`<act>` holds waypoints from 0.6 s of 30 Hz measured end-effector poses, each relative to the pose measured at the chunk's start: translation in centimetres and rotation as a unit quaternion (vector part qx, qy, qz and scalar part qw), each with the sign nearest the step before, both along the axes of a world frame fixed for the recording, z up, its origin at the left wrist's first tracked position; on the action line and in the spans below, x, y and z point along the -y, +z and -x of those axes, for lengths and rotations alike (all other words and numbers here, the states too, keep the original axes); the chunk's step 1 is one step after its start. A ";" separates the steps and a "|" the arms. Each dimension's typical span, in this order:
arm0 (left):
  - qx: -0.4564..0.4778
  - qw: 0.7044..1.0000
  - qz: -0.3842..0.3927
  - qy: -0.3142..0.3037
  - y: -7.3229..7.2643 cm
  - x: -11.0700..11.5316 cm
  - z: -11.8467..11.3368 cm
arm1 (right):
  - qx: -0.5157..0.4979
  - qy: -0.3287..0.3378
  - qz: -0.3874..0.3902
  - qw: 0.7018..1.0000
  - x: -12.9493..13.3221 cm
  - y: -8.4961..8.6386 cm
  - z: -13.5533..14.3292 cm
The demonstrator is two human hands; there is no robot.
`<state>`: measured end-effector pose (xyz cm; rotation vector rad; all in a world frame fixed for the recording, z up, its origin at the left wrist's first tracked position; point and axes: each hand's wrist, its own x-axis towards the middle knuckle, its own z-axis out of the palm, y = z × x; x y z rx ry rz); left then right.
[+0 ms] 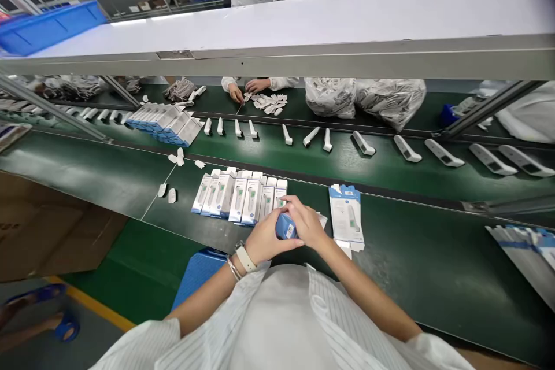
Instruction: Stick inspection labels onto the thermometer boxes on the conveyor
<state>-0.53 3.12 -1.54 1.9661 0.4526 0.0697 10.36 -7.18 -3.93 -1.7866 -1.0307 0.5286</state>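
**Both hands closed on a small blue-and-white carton at the near edge of the packing table**

The left hand [264,238] and right hand [306,223] meet over the green table [411,266], just in front of the person's chest. Between them sits a small blue-and-white carton [285,226]; the left hand wraps it from below and the side, the right hand's fingers curl over its top, so both grips are closed on it. How its flaps stand cannot be told, as the fingers hide most of it.

Just beyond the hands stands a row of boxed thermometers [240,195], packed side by side. To the right of the hands lies a flat unfolded carton [346,217], printed face up. A few small white pieces [177,157] are scattered to the left of the row.

Farther off, loose white thermometers [363,143] lie spaced along the conveyor belt [269,156]. Across it, a co-worker's hands [246,89] rest among more white pieces, beside bulging plastic bags [368,98]
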 end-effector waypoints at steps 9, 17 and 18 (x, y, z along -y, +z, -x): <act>0.209 0.815 0.181 0.509 -6.2 -7.6 6.9 | 0.068 -0.348 0.180 0.917 4.1 -9.5 -5.5; 0.065 0.758 0.094 0.643 -9.9 -17.1 9.6 | 0.040 -0.367 0.491 0.789 10.0 -16.9 -5.6; 0.033 0.769 0.098 0.631 -10.1 -17.3 9.8 | 0.028 -0.362 0.491 0.792 10.0 -16.7 -5.3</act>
